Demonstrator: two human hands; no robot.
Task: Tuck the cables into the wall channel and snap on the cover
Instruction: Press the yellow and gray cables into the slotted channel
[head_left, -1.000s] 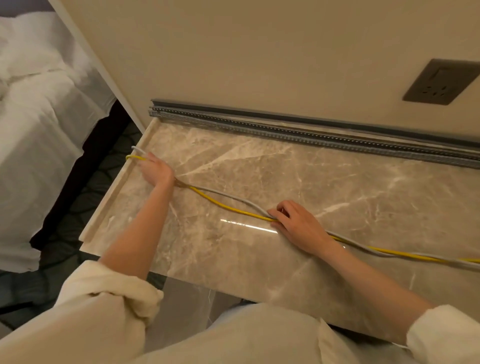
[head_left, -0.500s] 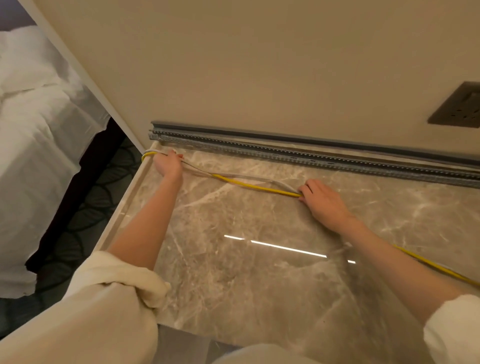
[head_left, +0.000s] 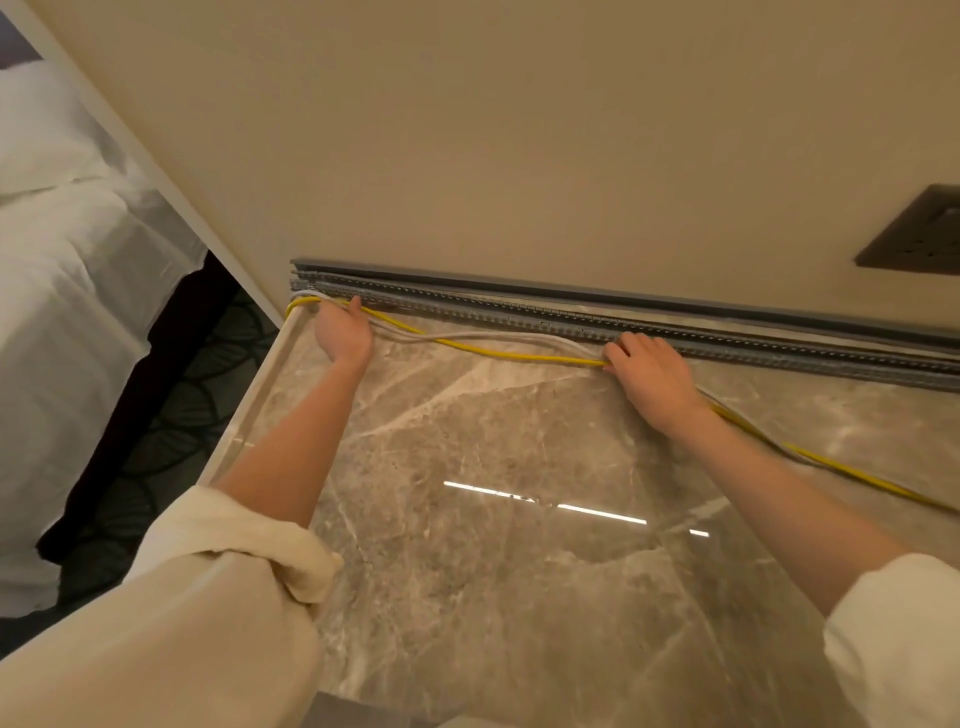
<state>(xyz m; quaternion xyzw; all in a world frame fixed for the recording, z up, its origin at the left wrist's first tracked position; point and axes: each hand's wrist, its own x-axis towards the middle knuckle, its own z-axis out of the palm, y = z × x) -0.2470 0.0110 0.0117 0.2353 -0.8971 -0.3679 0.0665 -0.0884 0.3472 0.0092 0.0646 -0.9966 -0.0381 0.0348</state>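
A grey slotted wall channel runs along the foot of the beige wall, its top open. A yellow cable and a pale grey cable lie together on the marble top just in front of it. My left hand grips both cables at the channel's left end, fingertips touching the channel edge. My right hand holds the same cables about mid-length, right beside the channel. Past my right wrist the cables trail off to the right edge. No cover is in sight.
The marble countertop has a raised left edge. A dark wall socket sits at the right. A bed with white sheets stands to the left, over dark patterned floor.
Both hands have carried the cables from the middle of the countertop back to the foot of the wall, next to the channel. The head view has moved closer.
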